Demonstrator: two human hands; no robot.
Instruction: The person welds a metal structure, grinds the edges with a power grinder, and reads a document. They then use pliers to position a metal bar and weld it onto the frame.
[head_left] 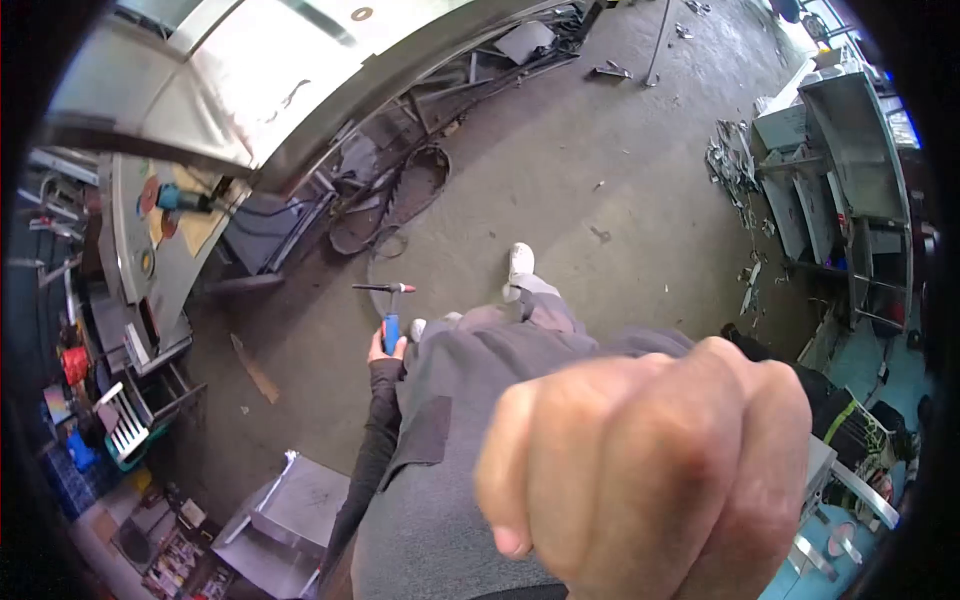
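Note:
My left hand [386, 346] hangs low at my side, its fingers wrapped round the blue handle [391, 328] of a TIG welding torch. The torch head [385, 288] sits crosswise on top, with a long black cap to one side and a reddish nozzle to the other. Very close to the camera, my right hand [650, 470] is closed in a fist, knuckles toward me. Whatever lies inside those fingers, if anything, is hidden. Behind the fist is my grey clothing [490, 410].
A large metal workbench [350, 75] spans the upper left, with hoses [425, 165] beneath it. A teal angle grinder [184, 199] lies on a side table. Metal scraps [733, 165] litter the floor near a metal cabinet [860, 145]. A sheet-metal piece [305, 500] stands lower left.

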